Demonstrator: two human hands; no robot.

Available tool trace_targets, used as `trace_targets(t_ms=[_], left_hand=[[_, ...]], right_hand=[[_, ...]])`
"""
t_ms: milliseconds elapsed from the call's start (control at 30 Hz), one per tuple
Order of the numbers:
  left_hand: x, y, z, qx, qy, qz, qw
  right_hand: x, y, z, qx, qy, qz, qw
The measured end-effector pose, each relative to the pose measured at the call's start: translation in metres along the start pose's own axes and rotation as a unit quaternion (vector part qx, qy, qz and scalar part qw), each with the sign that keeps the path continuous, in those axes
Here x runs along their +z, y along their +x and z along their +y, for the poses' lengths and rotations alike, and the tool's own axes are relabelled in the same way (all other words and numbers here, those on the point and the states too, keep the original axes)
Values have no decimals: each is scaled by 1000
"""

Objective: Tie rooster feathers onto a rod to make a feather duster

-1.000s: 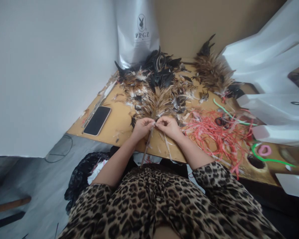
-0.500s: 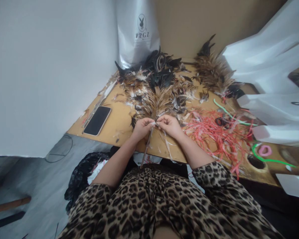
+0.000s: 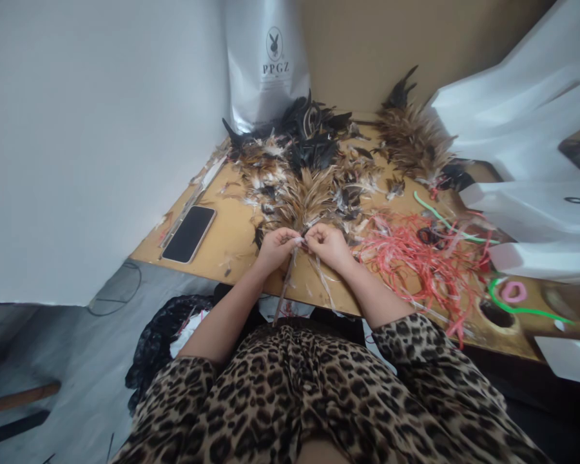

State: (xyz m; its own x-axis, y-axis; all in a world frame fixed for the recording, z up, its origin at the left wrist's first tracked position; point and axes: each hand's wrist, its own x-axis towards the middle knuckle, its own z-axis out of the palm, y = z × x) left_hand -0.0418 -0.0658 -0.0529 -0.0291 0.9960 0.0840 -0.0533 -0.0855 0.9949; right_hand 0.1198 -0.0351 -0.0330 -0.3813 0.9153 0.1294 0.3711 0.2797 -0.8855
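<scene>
My left hand (image 3: pixel 277 251) and my right hand (image 3: pixel 332 249) meet at the table's front edge, each closed in a pinch. Between their fingertips is a whitish plastic strip (image 3: pixel 325 281), one end of which trails down over the edge. Just beyond the fingers, a bundle of brown feathers (image 3: pixel 305 196) fans away from me. From beneath my left hand a thin stick (image 3: pixel 283 295) slants down toward my lap. My fingers hide where the strip, the stick and the feather bases come together.
Loose brown and black feathers (image 3: pixel 314 145) cover the back of the table. Red plastic strips (image 3: pixel 415 258) lie tangled at right, near a round hole (image 3: pixel 497 314). A phone (image 3: pixel 189 234) rests at left. White sheets (image 3: pixel 526 129) and another feather bundle (image 3: pixel 410 142) are at far right.
My right hand has shifted very slightly to the right, and the pinched strip moved a touch with it. Otherwise things look the same.
</scene>
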Motion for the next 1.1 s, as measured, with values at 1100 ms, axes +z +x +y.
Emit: trace_targets(t_ms=[1100], left_hand=[[-1,0,0,-14,-6,-11,1000]], right_hand=[[-12,8,-2,172,323,-66,928]])
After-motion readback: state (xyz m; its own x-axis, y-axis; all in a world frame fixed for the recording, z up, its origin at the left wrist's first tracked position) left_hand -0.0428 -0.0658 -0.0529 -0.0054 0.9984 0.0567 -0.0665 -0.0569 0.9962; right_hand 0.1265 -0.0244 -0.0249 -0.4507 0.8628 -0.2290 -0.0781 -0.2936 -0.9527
